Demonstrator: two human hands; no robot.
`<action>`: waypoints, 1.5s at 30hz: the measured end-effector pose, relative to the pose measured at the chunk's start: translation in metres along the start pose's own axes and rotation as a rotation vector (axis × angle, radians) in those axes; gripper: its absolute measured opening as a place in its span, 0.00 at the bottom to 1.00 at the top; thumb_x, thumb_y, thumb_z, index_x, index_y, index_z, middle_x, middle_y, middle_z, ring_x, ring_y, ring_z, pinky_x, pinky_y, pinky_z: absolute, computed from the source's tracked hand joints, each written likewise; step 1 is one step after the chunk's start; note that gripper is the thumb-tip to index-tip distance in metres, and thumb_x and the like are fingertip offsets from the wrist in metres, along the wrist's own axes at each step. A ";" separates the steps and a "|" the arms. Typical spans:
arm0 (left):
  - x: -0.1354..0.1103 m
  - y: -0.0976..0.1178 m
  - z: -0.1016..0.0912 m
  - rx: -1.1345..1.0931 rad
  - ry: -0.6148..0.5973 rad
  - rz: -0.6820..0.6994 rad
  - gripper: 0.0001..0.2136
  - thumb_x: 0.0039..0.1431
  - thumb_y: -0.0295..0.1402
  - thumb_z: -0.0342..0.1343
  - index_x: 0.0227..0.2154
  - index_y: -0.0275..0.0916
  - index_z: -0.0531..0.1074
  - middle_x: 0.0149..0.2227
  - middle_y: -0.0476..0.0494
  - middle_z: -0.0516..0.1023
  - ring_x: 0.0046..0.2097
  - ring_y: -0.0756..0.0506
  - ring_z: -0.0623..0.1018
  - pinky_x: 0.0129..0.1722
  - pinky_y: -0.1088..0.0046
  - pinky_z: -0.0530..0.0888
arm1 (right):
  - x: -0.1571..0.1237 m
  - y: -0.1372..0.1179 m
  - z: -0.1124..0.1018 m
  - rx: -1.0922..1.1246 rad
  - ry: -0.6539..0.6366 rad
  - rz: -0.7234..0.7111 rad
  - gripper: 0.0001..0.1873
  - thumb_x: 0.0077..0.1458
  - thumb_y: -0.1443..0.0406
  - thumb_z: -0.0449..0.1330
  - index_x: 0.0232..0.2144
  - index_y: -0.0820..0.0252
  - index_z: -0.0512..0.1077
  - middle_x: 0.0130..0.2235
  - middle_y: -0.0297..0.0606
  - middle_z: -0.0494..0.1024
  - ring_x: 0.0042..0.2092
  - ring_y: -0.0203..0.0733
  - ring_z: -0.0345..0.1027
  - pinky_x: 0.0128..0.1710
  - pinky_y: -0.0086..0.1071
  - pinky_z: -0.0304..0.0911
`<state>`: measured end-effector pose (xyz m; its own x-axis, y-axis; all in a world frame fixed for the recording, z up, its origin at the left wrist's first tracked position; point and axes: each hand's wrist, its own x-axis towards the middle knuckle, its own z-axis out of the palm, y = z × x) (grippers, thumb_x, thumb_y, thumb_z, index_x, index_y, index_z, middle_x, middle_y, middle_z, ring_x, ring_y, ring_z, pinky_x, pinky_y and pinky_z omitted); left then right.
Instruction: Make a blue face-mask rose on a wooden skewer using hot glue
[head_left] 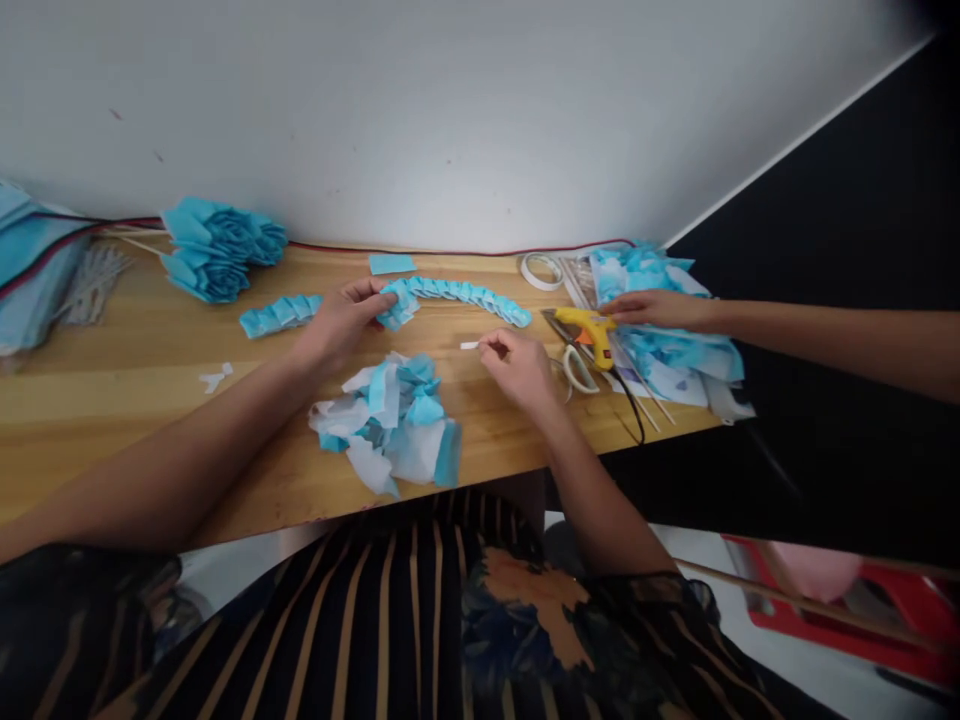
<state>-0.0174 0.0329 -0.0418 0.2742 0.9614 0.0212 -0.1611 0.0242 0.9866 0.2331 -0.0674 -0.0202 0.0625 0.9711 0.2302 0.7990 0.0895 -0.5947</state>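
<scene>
Head view: I am looking down on a wooden table [157, 340], its work gathering between two bare hands.
Scrap heap: Crumpled blue and white scraps [386, 420] are lying near the table's front edge, below both hands.
Pleated blue strip: This piece [469, 291] is running in a shallow arc across the table, its left end bunching at the left hand. I am judging it light, soft and paper-like, its folds crushing or tearing easily under a firm squeeze. I am favouring a loose pinch at the bunched end, leaving the pleats unpressed.
Left hand: The left hand [349, 312] is holding that bunched end between thumb and fingers, narrowly.
Right hand: The right hand [517, 368] is pinching a small slip, fingertips closing together.
Glue gun: The yellow gun [596, 332] is lying right of the right hand, beside the scissors [579, 370]. Another person's hand [649, 308] is meeting its rear; whether it is gripping, I cannot tell.
White slip: This sliver [469, 345] is poking leftward from the right hand. I am rating it nearly weightless and easily bent, best taken by one end.
</scene>
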 end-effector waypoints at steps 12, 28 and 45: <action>-0.004 0.008 0.002 0.018 -0.018 -0.023 0.15 0.45 0.43 0.73 0.26 0.40 0.76 0.28 0.48 0.77 0.29 0.50 0.72 0.30 0.74 0.68 | -0.008 0.000 -0.002 -0.101 0.086 -0.096 0.09 0.62 0.65 0.57 0.39 0.58 0.78 0.43 0.44 0.83 0.45 0.47 0.73 0.50 0.41 0.66; -0.013 0.020 0.008 0.062 -0.211 0.046 0.17 0.46 0.40 0.73 0.35 0.35 0.77 0.31 0.49 0.78 0.31 0.51 0.74 0.34 0.75 0.69 | 0.052 -0.057 0.001 0.495 -0.263 -0.146 0.20 0.57 0.60 0.60 0.51 0.59 0.76 0.45 0.41 0.84 0.46 0.43 0.77 0.49 0.39 0.69; -0.004 0.074 -0.029 0.200 -0.097 0.164 0.19 0.64 0.40 0.63 0.52 0.35 0.74 0.37 0.44 0.81 0.34 0.50 0.77 0.36 0.74 0.74 | 0.114 -0.078 0.003 0.646 -0.486 -0.139 0.10 0.47 0.63 0.68 0.33 0.58 0.74 0.29 0.31 0.75 0.32 0.35 0.66 0.34 0.31 0.62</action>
<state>-0.0580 0.0391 0.0260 0.3512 0.9170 0.1890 -0.0234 -0.1931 0.9809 0.1767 0.0371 0.0501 -0.3962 0.9160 0.0637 0.2690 0.1821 -0.9458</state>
